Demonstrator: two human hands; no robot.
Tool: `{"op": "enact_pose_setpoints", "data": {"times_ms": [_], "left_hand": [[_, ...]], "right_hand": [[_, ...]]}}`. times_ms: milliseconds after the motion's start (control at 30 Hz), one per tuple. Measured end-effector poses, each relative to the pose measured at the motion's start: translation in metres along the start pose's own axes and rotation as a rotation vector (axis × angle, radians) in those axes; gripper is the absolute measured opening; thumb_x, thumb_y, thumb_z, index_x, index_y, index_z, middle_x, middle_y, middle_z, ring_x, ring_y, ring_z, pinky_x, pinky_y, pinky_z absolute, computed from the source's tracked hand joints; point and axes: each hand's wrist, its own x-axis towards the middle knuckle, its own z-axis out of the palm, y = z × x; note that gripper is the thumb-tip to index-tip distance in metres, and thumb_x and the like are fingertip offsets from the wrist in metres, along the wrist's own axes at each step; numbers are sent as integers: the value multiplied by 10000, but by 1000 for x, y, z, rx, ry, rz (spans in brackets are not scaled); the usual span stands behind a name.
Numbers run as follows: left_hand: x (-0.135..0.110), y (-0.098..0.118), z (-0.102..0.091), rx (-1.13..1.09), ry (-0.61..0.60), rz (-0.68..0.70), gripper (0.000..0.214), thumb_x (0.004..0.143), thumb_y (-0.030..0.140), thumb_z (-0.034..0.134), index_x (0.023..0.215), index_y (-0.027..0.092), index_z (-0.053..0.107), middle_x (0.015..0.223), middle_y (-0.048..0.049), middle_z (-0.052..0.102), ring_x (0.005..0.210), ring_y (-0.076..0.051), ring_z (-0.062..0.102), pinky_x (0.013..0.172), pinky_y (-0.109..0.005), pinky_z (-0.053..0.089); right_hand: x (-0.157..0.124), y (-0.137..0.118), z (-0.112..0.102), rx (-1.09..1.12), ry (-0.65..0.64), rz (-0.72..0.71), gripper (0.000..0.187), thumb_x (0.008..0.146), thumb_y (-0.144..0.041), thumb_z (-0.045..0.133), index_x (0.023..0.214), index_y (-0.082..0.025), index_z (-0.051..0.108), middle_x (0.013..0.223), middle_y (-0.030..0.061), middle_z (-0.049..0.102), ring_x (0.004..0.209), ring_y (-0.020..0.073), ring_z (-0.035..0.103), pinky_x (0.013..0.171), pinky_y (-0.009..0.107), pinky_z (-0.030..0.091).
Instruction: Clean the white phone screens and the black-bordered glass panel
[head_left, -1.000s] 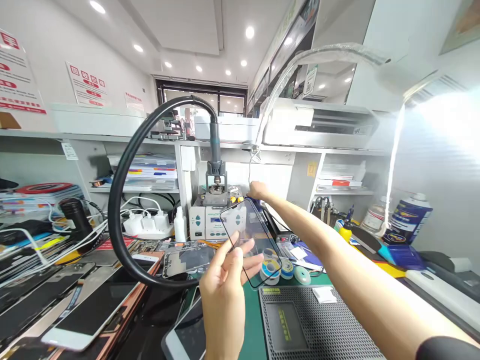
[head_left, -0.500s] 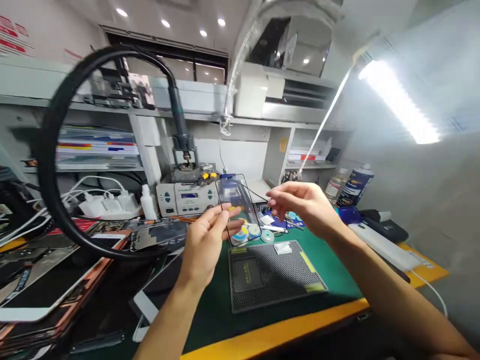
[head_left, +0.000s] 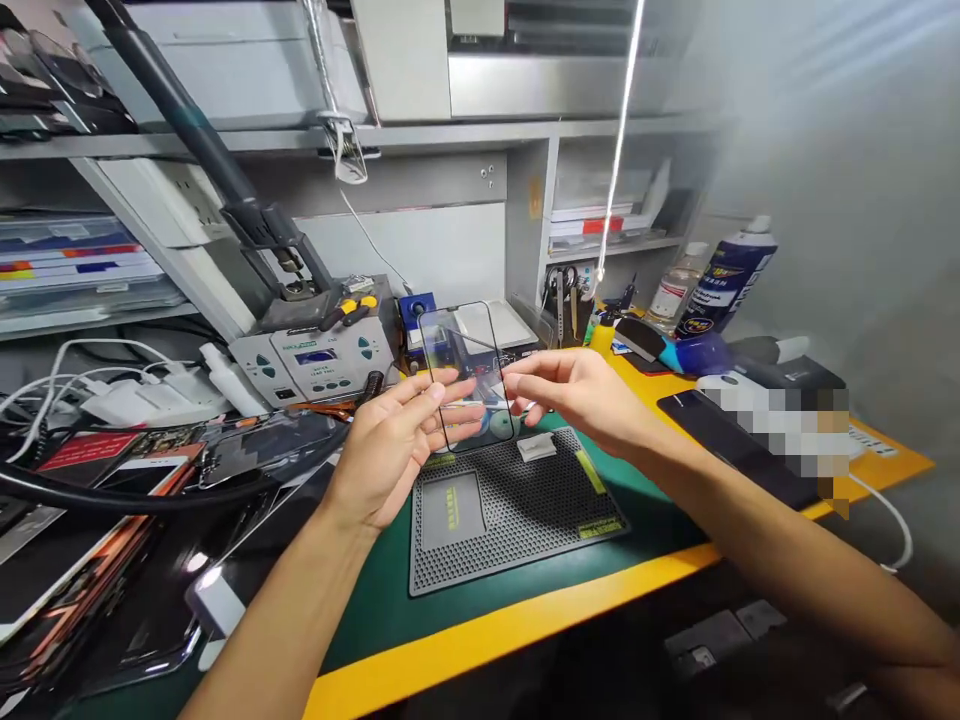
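Observation:
I hold a clear phone glass panel with a black border (head_left: 461,345) upright above the bench. My left hand (head_left: 390,450) pinches its lower left edge between thumb and fingers. My right hand (head_left: 577,395) grips the lower right edge with fingers curled. Below them lies a grey perforated work mat (head_left: 510,510) on the green bench mat (head_left: 645,480). A small white pad (head_left: 536,447) rests on the grey mat's far edge.
A grey soldering station (head_left: 315,355) with a black hose arm (head_left: 195,130) stands behind. Phones and screens (head_left: 90,520) pile at left. A blue spray can (head_left: 724,275) and clear bottle (head_left: 675,285) stand at right. The bench has a yellow front edge (head_left: 525,620).
My right hand came back from the far shelf area and took hold of the glass panel's right edge. My view dropped toward the bench; the glass now stands upright between both hands.

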Motion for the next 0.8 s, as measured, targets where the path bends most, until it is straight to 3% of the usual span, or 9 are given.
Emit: {"op": "enact_pose_setpoints", "data": {"times_ms": [233,500,800], "left_hand": [[-1,-9,-4,-43,-27,-51,233,936,168,646,1156,105,694,1224,-202,733,957,-297,770,880,-466,630],[-2,-8,-11,-111,-55,-103,240,958,166,616,1166,91,711,1192,-200,744,1014,-337,756,896,-515,622],[-1,-9,-14,-114,-67,-134,246,965,212,626,1168,123,735,1242,-198,729,1087,-344,730,937,-529,595]], "right_hand": [[-3,10,2,-77,58,9,364,699,-507,881,791,-164,800,732,50,732,663,158,666,610,266,577],[-3,12,10,-10,130,40,338,623,-474,943,722,-189,790,721,42,736,647,193,715,643,325,626],[-8,12,15,-43,153,7,306,658,-469,925,720,-212,771,723,46,752,666,213,725,690,356,626]]}}
